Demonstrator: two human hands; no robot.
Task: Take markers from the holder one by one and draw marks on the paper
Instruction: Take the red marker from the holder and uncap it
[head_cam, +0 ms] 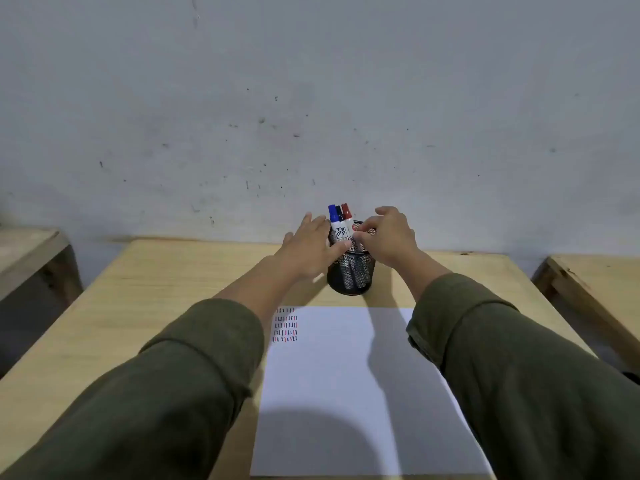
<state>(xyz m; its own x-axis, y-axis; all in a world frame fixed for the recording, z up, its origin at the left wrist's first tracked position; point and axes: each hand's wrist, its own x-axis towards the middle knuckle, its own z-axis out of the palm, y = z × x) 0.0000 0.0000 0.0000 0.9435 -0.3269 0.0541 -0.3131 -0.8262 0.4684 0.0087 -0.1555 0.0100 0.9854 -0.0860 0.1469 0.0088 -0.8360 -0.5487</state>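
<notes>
A black mesh holder (350, 275) stands upright at the far middle of the wooden table (166, 282). Three markers stick up from it: one with a blue cap (333, 213), one with a dark cap (339, 213), one with a red cap (346, 211). My left hand (310, 249) rests against the holder's left side, fingers spread, thumb on its rim. My right hand (388, 235) is at the holder's right rim, its fingertips pinching the body of the red-capped marker. A white sheet of paper (346, 393) lies in front of the holder, with rows of short black, red and blue marks (285, 325) near its top left corner.
A grey scuffed wall rises right behind the table. Another wooden table (24, 258) stands at the left and one more (595, 282) at the right, each with a gap between. My olive sleeves cover the paper's left and right edges.
</notes>
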